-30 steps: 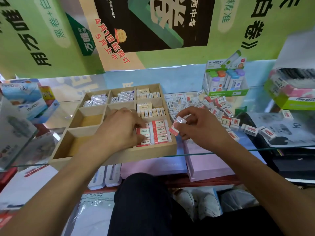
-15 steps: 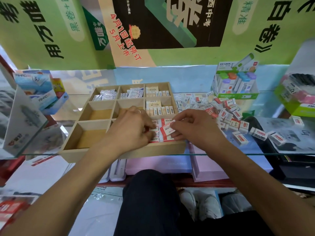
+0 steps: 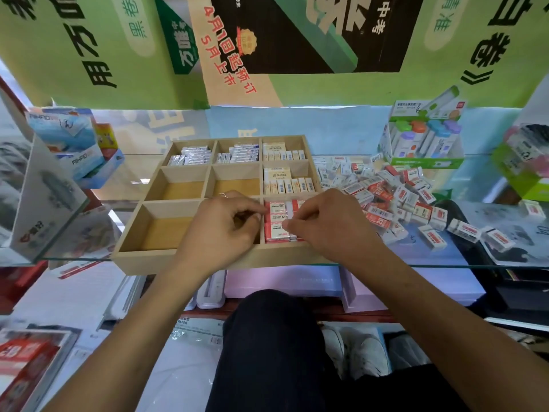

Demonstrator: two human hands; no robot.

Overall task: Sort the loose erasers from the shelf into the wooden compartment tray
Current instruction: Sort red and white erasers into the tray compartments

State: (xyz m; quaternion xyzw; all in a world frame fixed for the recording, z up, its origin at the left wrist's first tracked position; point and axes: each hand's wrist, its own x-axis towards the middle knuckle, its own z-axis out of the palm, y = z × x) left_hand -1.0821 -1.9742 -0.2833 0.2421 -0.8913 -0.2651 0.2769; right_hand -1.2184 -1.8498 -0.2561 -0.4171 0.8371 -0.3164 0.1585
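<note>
Glass shelf [image 3: 416,257]: both hands [image 3: 219,230] [image 3: 329,227] arranging red erasers [image 3: 277,221] in tray [image 3: 190,257]

Both forearms are bare, without sleeves. The left hand [image 3: 221,230] wears a thin ring [image 3: 223,195] on one finger. The right hand [image 3: 331,226] has no jewellery. Dark trousers [image 3: 267,352] cover the legs, and the shoes [image 3: 353,349] are light grey.

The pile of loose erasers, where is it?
In the head view, the pile of loose erasers lies on the glass shelf, right of the wooden tray and before the green display box.
</note>
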